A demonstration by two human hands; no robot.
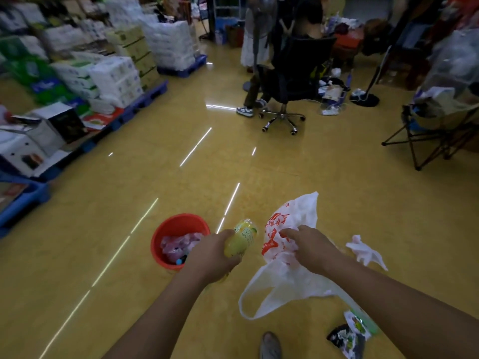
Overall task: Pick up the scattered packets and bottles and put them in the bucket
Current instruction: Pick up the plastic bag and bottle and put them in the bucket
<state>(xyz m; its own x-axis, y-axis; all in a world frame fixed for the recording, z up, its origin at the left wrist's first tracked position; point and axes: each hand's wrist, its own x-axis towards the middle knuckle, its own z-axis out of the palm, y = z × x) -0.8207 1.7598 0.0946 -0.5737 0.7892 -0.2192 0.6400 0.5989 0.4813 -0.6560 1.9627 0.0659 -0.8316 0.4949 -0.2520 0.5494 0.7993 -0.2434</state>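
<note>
Left hand (215, 252) wrapped round bottle (245, 234), just right of bucket (178, 221) — rigid, probably light and slick; mid-body grip suits. Right hand (308, 246) on bag (280, 281) — limp film; cannot tell if pinching.

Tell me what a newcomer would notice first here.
The red bucket at lower centre stands out on the yellow floor, with pink packets inside. Beside it the left hand grips a yellow bottle, and the right hand is on a white plastic bag with red print. Loose packets lie at the lower right.
</note>
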